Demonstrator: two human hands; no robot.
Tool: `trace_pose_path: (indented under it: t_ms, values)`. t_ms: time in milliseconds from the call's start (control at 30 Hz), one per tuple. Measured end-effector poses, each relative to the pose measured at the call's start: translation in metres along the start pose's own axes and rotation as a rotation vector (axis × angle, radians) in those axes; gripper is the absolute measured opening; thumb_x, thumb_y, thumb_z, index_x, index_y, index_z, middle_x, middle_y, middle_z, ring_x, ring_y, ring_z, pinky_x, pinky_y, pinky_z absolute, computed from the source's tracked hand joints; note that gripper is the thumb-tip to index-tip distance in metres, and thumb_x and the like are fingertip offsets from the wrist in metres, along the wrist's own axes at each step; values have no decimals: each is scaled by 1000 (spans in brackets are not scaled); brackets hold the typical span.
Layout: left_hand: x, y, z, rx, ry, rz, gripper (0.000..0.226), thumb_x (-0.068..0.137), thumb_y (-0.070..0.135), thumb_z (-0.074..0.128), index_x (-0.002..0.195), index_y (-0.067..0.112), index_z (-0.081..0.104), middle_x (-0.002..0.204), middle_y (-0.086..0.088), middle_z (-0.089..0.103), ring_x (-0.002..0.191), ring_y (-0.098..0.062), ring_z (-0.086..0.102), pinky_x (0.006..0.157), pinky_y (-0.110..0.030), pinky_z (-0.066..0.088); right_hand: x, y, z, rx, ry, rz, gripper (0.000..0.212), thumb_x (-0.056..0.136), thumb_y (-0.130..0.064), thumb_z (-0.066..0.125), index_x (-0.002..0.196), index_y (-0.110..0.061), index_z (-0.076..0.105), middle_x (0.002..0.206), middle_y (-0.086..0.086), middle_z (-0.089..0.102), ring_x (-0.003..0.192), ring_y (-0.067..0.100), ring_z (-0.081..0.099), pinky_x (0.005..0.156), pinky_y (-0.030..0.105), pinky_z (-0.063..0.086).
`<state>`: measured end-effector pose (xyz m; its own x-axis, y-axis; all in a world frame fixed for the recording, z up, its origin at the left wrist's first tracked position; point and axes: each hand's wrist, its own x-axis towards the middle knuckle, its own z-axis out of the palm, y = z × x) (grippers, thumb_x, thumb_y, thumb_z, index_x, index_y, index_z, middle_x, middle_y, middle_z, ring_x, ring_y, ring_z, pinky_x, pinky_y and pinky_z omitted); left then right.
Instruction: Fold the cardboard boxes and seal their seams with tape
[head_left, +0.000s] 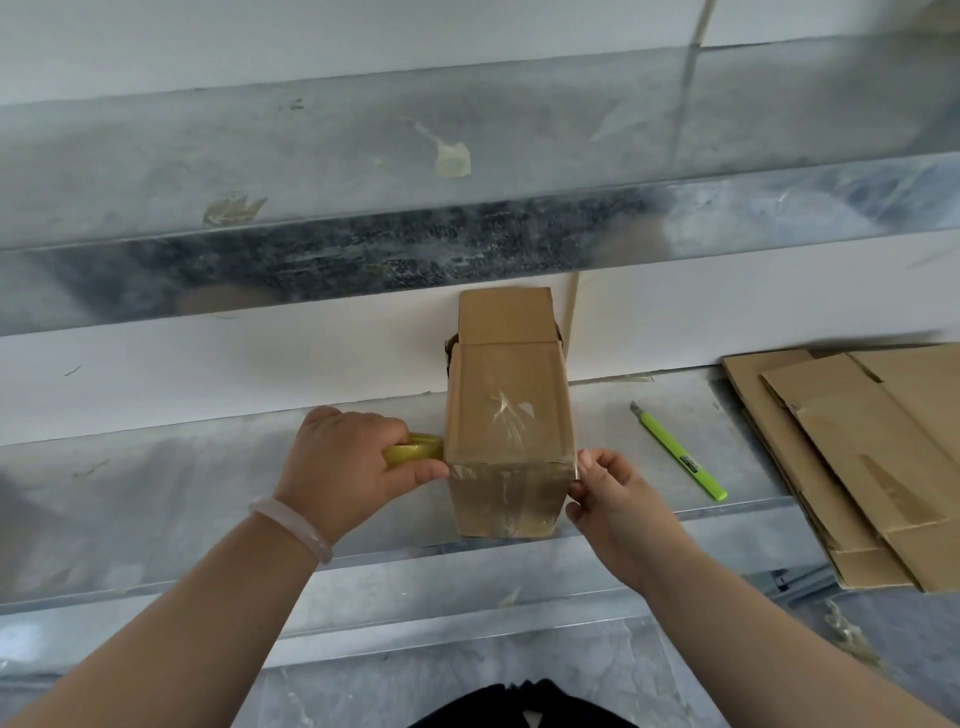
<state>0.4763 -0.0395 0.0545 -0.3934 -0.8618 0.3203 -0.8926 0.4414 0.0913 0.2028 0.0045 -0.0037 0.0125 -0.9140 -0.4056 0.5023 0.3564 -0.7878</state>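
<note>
A small brown cardboard box (506, 415) lies on the metal work surface (208, 467), its taped end toward me and a loose flap raised at the far end. My left hand (345, 467) grips a yellowish roll of clear tape (413, 451) against the box's left side. A strip of clear tape runs across the near top edge of the box. My right hand (605, 493) pinches the tape end at the box's right near corner, thumb and fingers pressed to the cardboard.
A green utility knife (680, 453) lies to the right of the box. A stack of flat cardboard sheets (857, 457) sits at the right edge of the surface. A white wall panel and a metal shelf rise behind the box.
</note>
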Motion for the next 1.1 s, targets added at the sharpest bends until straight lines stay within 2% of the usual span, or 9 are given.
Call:
trace_pose_path:
  t_ms: [133, 233, 300, 400, 500, 633, 867, 1000, 1100]
  values:
    - [0, 0, 1, 5, 2, -6, 62, 79, 83, 34, 53, 28, 42, 42, 10, 35, 41, -3, 38, 57, -27, 29, -1, -3, -6, -193, 93, -89, 45, 63, -34, 80, 97, -15, 59, 78, 5, 58, 70, 16, 55, 67, 32, 46]
    - [0, 1, 0, -13, -3, -24, 62, 78, 84, 32, 53, 28, 43, 42, 11, 37, 41, -3, 39, 57, -27, 30, -9, -16, -10, -535, 270, -412, 20, 85, -26, 74, 99, -39, 69, 85, -12, 66, 78, 7, 62, 77, 29, 54]
    - [1, 1, -1, -23, -14, -33, 62, 76, 85, 31, 53, 29, 45, 43, 10, 39, 42, -3, 40, 57, -27, 30, -16, -25, -1, -678, 184, -707, 23, 89, -37, 65, 104, -53, 68, 105, -25, 64, 97, -1, 60, 81, 15, 50]
    - [0, 1, -1, -41, -19, -40, 63, 75, 86, 30, 53, 29, 44, 43, 10, 40, 42, -4, 41, 56, -27, 28, -16, -27, 13, -924, -28, -932, 31, 87, -37, 65, 118, -33, 67, 129, -15, 59, 112, 10, 57, 92, 22, 48]
    - [0, 0, -1, -67, -23, -35, 62, 74, 86, 33, 53, 29, 44, 43, 10, 40, 42, -5, 41, 56, -27, 28, -8, -30, 11, -1178, -29, -1163, 27, 88, -29, 67, 111, -19, 73, 126, 1, 64, 102, 25, 61, 93, 34, 48]
    - [3, 0, -1, -89, -23, -21, 62, 73, 85, 37, 53, 27, 45, 42, 10, 39, 42, -5, 40, 56, -27, 27, -5, -40, 2, -1413, -100, -1416, 27, 95, -26, 61, 116, -15, 72, 125, 0, 66, 106, 25, 60, 94, 35, 49]
    - [4, -1, -2, -62, -10, -11, 65, 73, 87, 35, 52, 26, 47, 42, 10, 38, 41, -4, 38, 58, -27, 28, -26, -35, 28, -1650, -5, -1354, 42, 90, -25, 62, 130, -13, 64, 137, 0, 59, 133, 23, 49, 110, 47, 39]
    - [6, 1, -5, -22, 2, -21, 64, 74, 86, 35, 52, 26, 46, 42, 9, 37, 41, -5, 37, 59, -29, 36, -21, -16, 76, -1752, -23, -1250, 46, 99, -39, 41, 135, -16, 59, 139, 1, 58, 133, 22, 50, 111, 45, 39]
    - [5, -1, -4, -71, -24, 6, 60, 76, 84, 34, 59, 30, 51, 47, 11, 43, 46, -2, 41, 59, -27, 32, -16, -12, 81, -1829, -11, -1225, 45, 99, -39, 40, 134, -20, 61, 137, -2, 59, 131, 21, 53, 107, 44, 44]
